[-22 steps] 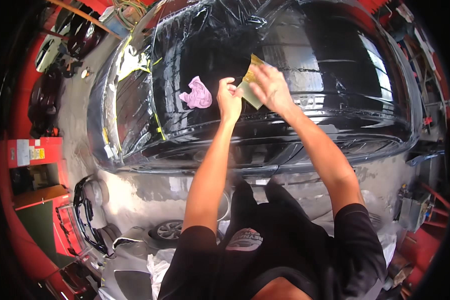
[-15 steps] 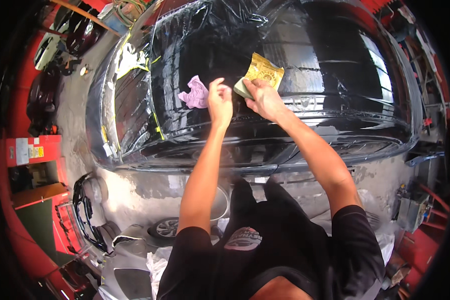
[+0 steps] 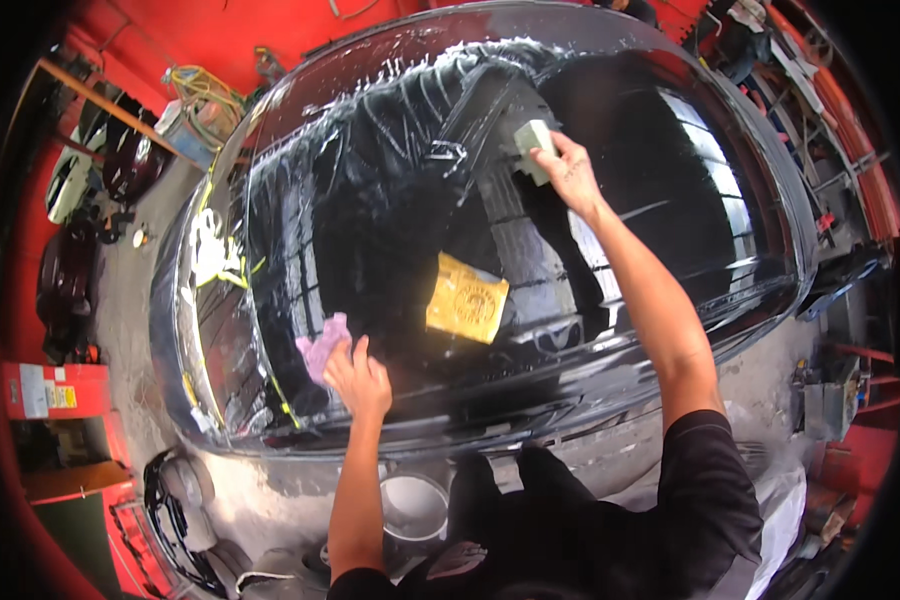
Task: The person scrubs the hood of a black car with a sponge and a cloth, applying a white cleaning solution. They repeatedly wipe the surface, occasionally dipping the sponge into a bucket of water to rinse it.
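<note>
A broad black car surface (image 3: pixel 390 220), glossy and reflective, spreads before me. My right hand (image 3: pixel 573 180) reaches far across it, fingers closed around a pale grey-green sanding block (image 3: pixel 535 150), which is on or just above the surface. Nearer, a yellow-brown printed sheet of sandpaper (image 3: pixel 467 299) lies by itself, printed backing up. At the near left, my left hand (image 3: pixel 360 380) is at a crumpled purple cloth (image 3: pixel 322 345). Its fingers look curled onto the cloth's edge, with one finger raised; the exact grip is partly hidden.
Wrinkled clear film (image 3: pixel 390 105) covers the car's far left part, and yellow-green masking tape (image 3: pixel 270 370) runs down the left side. A pale round bucket (image 3: pixel 413 507) stands on the floor near my legs. Red shelving (image 3: pixel 65 390) and car parts stand left.
My right hand has moved far forward with the block, and the sandpaper now lies on the car. My left hand has moved from beside the purple cloth onto it. The view has shifted forward.
</note>
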Motion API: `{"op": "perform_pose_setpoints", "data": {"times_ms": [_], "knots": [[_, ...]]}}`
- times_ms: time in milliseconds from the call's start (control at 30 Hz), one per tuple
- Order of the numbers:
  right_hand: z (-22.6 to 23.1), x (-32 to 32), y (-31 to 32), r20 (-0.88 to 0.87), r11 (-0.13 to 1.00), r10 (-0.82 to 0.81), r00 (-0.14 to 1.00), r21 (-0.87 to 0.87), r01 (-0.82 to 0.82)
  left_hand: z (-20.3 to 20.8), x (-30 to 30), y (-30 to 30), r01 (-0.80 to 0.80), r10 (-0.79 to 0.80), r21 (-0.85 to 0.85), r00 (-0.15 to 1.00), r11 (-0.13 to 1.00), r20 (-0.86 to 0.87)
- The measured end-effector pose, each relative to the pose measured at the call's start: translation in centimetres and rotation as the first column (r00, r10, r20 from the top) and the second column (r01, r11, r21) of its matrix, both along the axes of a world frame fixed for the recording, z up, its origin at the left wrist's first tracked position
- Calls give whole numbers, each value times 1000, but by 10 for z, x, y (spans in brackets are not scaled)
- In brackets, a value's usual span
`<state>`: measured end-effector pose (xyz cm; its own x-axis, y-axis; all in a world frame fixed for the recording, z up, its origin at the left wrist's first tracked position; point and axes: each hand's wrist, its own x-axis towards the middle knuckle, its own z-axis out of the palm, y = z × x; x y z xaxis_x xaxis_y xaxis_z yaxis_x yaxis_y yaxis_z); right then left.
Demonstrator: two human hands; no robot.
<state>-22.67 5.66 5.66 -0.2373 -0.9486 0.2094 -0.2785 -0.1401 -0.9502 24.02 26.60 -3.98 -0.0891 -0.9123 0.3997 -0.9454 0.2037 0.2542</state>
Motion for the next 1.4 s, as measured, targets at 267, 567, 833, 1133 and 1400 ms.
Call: {"op": "perform_pose_setpoints", "data": {"times_ms": [267,567,833,1133,1400], "knots": [[-27,-288,-106,-865,750,-434,250,-193,633,10,1,-6,72,-70,16,995,997,-75],[-64,-349,-183,-932,718,-362,-1,-280,637,7,9,-1,95,-91,42,992,995,-88],[-45,-96,-316,-898,845,-376,228,-231,482,11,10,1,95,-86,77,990,993,-109],[-80,292,-383,-847,952,-299,439,-299,73,9,17,-1,106,-71,78,932,991,-356],[-98,589,-294,-880,958,33,474,-108,-267,1,22,2,79,-71,-2,878,997,-474]]}}
